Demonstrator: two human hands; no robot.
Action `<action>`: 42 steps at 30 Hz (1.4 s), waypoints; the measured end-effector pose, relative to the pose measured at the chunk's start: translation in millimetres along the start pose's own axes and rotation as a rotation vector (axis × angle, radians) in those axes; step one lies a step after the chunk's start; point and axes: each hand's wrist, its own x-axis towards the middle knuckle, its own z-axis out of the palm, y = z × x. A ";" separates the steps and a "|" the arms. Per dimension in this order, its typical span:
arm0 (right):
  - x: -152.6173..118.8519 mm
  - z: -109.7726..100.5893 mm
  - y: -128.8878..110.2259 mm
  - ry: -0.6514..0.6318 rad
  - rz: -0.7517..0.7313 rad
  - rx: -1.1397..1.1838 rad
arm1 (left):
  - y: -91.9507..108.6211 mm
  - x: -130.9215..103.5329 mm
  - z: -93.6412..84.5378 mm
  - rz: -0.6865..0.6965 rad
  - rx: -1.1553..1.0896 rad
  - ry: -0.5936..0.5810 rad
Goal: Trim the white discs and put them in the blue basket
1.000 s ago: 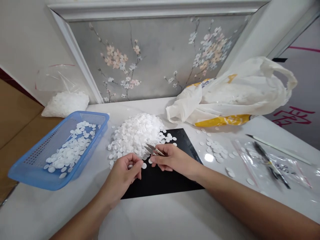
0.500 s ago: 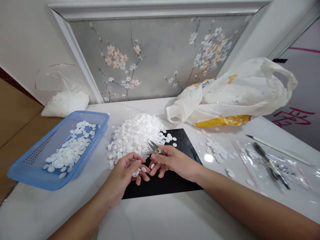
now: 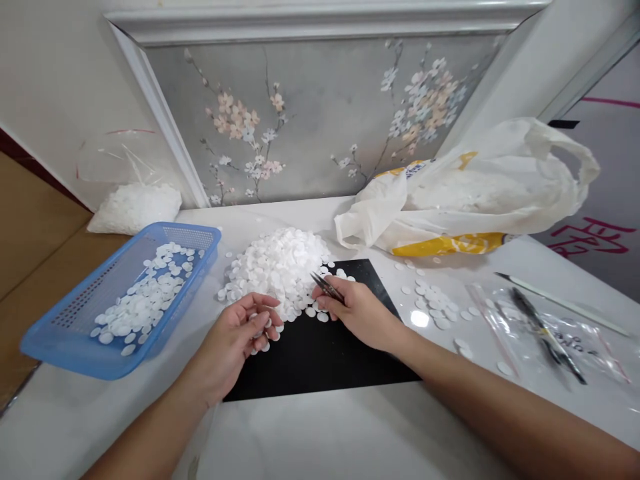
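Note:
My left hand (image 3: 235, 337) is half curled beside the pile, with small white discs (image 3: 259, 320) between its thumb and fingers. My right hand (image 3: 363, 313) is closed on a pair of thread snips (image 3: 327, 288), whose pointed blades aim up and left over the pile's right side. A large heap of white discs (image 3: 285, 263) spreads behind both hands, partly on a black mat (image 3: 330, 360). The right fingertips are close to the discs at the heap's front right edge; whether they touch them I cannot tell.
At the left stands a blue basket (image 3: 55, 350) with white discs in it. A clear bag (image 3: 135, 207) of white pieces is behind it. At the right lie a white plastic carrier bag (image 3: 460, 193), loose discs (image 3: 435, 303), a black pen (image 3: 545, 333) on a clear zip bag, and a white-handled tool (image 3: 560, 303).
My hands have moved apart: the right, with the snips, up and right to the heap's edge, the left a little to the left. Its fingers have curled more around the discs.

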 end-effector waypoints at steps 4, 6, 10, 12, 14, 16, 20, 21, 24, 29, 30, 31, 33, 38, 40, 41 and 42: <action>-1.9 7.3 0.9 0.015 -0.114 -0.287 | 9.0 -1.4 -6.7 0.040 0.021 0.106; -1.9 10.0 1.3 0.007 -0.133 -0.370 | 12.0 -2.8 -7.5 0.042 0.061 0.121; -2.6 10.5 -1.7 -0.025 -0.187 -0.429 | 9.2 -3.8 -5.8 0.107 0.342 0.118; -3.6 9.6 -4.4 -0.028 -0.153 -0.369 | 4.7 -3.5 -4.2 0.185 0.686 0.144; -4.4 8.6 -6.2 -0.036 -0.058 -0.281 | 0.1 -2.9 -2.6 0.262 1.013 0.176; -4.5 7.7 -6.3 -0.056 0.037 -0.217 | -3.6 -2.1 -1.5 0.299 1.183 0.191; -3.1 5.7 -4.4 -0.084 0.098 -0.135 | -8.9 0.7 -2.0 0.325 1.197 0.197; -2.8 5.3 -4.3 -0.086 0.098 -0.119 | -9.9 1.4 -2.5 0.346 1.169 0.199; -3.0 4.2 -5.2 -0.088 0.104 -0.008 | -11.8 2.9 -3.8 0.443 1.090 0.214; -6.0 2.1 -9.5 -0.078 0.079 0.098 | -8.4 0.1 -2.3 0.422 1.019 0.226; -6.7 2.1 -10.2 -0.085 0.060 0.066 | -7.3 -1.2 -1.4 0.370 0.971 0.203; -7.2 2.5 -10.7 -0.096 0.043 0.026 | -6.4 -2.6 -0.4 0.312 0.915 0.164; -8.1 4.7 -10.7 -0.106 0.013 -0.065 | -5.6 -5.1 2.0 0.203 0.797 0.060; -8.3 12.1 -9.7 -0.100 -0.116 -0.254 | -7.9 -6.6 8.1 -0.044 0.397 -0.099; -7.9 12.5 -10.5 -0.117 -0.143 -0.288 | -8.2 -6.1 9.8 -0.100 0.251 -0.116; -7.7 12.0 -11.1 -0.123 -0.140 -0.293 | -8.0 -5.9 10.5 -0.114 0.201 -0.118; -7.5 11.2 -11.6 -0.131 -0.132 -0.292 | -7.6 -5.8 11.0 -0.123 0.163 -0.119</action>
